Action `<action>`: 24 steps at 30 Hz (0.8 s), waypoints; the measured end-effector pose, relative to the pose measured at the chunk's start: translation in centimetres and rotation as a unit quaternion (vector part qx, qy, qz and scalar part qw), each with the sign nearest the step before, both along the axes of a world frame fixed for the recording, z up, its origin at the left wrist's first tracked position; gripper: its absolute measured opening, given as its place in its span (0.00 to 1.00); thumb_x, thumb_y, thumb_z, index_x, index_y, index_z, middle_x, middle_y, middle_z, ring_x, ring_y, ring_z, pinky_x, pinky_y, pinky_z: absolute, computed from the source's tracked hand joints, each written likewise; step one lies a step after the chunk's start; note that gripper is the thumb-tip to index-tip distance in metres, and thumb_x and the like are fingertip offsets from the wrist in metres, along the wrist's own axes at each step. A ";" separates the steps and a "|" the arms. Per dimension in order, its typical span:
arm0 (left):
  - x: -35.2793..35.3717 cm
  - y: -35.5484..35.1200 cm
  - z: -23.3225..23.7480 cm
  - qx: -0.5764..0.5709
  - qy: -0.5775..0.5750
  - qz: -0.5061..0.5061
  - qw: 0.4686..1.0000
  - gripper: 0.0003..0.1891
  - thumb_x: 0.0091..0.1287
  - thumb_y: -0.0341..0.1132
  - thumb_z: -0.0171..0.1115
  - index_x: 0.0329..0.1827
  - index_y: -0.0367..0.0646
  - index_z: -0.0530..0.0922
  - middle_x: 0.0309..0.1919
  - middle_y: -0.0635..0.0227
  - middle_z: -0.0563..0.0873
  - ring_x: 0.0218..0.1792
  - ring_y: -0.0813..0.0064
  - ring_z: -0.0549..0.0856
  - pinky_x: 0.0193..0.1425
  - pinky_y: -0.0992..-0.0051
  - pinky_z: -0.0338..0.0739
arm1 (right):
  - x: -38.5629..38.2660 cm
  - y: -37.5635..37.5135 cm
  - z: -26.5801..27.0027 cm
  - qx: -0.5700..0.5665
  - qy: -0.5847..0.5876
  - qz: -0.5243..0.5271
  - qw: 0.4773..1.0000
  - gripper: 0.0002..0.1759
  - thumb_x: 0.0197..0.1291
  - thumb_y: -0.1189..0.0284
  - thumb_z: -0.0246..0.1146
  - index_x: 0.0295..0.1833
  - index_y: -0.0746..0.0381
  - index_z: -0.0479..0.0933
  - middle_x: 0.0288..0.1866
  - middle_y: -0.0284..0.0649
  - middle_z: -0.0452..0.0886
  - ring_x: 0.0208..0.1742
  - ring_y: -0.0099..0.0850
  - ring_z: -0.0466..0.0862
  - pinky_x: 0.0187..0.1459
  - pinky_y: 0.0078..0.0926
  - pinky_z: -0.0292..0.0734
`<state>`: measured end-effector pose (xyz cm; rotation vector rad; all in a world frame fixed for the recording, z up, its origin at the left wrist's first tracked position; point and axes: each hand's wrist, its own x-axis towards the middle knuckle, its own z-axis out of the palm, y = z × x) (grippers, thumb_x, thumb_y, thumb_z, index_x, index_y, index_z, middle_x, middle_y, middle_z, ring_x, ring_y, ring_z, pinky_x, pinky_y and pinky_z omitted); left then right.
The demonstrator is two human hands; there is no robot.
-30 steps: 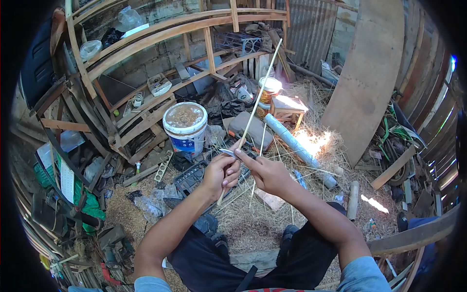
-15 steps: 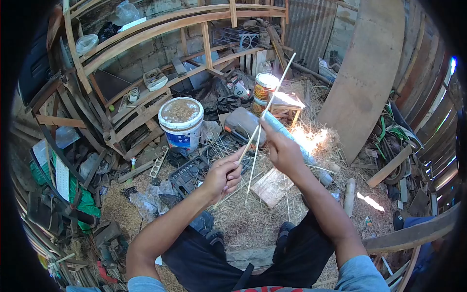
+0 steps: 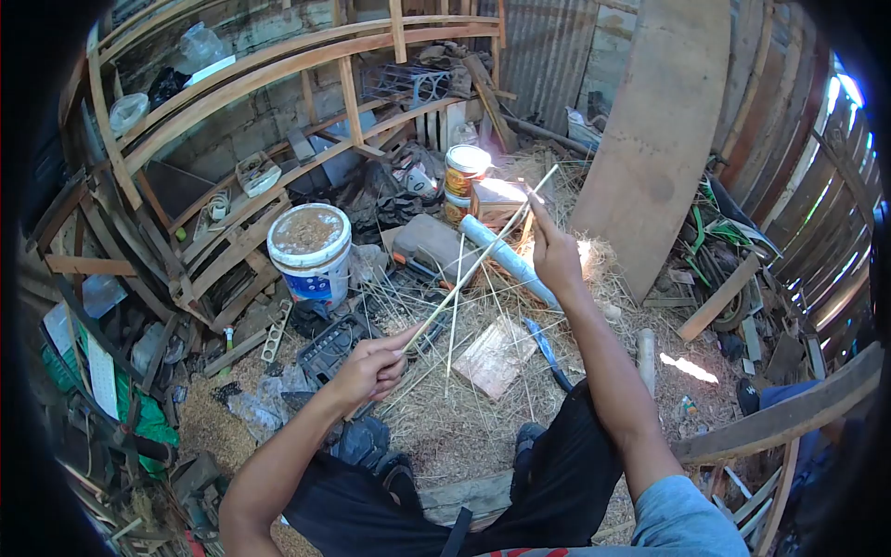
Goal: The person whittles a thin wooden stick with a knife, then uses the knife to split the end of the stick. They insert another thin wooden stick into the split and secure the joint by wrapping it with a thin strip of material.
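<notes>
My left hand (image 3: pixel 376 371) is closed around the lower end of a thin pale bamboo strip (image 3: pixel 461 283). The strip slants up to the right, where my right hand (image 3: pixel 557 255) grips it near its far end, index finger stretched along it. A second narrow strip (image 3: pixel 451 343) crosses under the held one in this view and points down toward the floor. Below the hands lies a flat wooden board (image 3: pixel 497 357) on straw and shavings. Beside it, near my right knee, is a curved blue tool (image 3: pixel 549 355).
A white bucket (image 3: pixel 311 265) stands front left, with an open black tool case (image 3: pixel 339 348) near it. Beyond the strips are a light-blue pipe (image 3: pixel 509 263), a grey case (image 3: pixel 432 249) and stacked paint cans (image 3: pixel 466 172). A tall plank (image 3: pixel 654 139) leans at right.
My hands have moved farther apart along the strip: the right toward its far end, the left lower and leftward. The view has shifted right, and the blue tool now shows.
</notes>
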<state>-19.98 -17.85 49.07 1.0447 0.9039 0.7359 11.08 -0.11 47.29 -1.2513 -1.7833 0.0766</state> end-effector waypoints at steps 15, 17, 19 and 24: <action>0.6 0.7 0.0 -0.043 0.017 -0.036 0.998 0.30 0.73 0.28 0.46 0.79 0.44 0.56 0.19 0.81 0.61 0.14 0.88 0.57 0.17 0.85 0.56 | 4.9 2.7 -1.4 -0.084 0.107 -0.188 0.973 0.25 0.72 0.67 0.51 0.73 0.43 0.67 0.35 0.61 0.81 0.29 0.53 0.83 0.37 0.45 0.75; 0.2 0.4 0.5 -0.037 0.012 -0.043 0.998 0.29 0.73 0.28 0.46 0.79 0.44 0.57 0.19 0.80 0.61 0.13 0.88 0.57 0.16 0.85 0.56 | 10.4 8.6 -8.3 0.019 0.160 -0.232 0.959 0.24 0.72 0.65 0.51 0.72 0.44 0.68 0.32 0.52 0.82 0.24 0.44 0.79 0.29 0.41 0.74; -0.6 0.2 0.8 -0.033 -0.018 -0.019 0.999 0.28 0.73 0.29 0.45 0.78 0.43 0.59 0.19 0.80 0.62 0.12 0.88 0.57 0.15 0.86 0.56 | 15.6 11.8 -13.0 -0.048 0.265 -0.257 0.928 0.23 0.72 0.64 0.49 0.71 0.50 0.69 0.31 0.45 0.80 0.22 0.36 0.77 0.26 0.36 0.73; -1.7 2.4 0.1 -0.007 -0.190 0.098 0.977 0.28 0.73 0.30 0.43 0.77 0.45 0.58 0.19 0.75 0.66 0.10 0.87 0.61 0.11 0.85 0.56 | 12.1 7.5 -9.6 -0.390 0.373 -0.079 0.838 0.26 0.74 0.61 0.47 0.73 0.56 0.65 0.22 0.32 0.68 0.15 0.21 0.63 0.14 0.24 0.57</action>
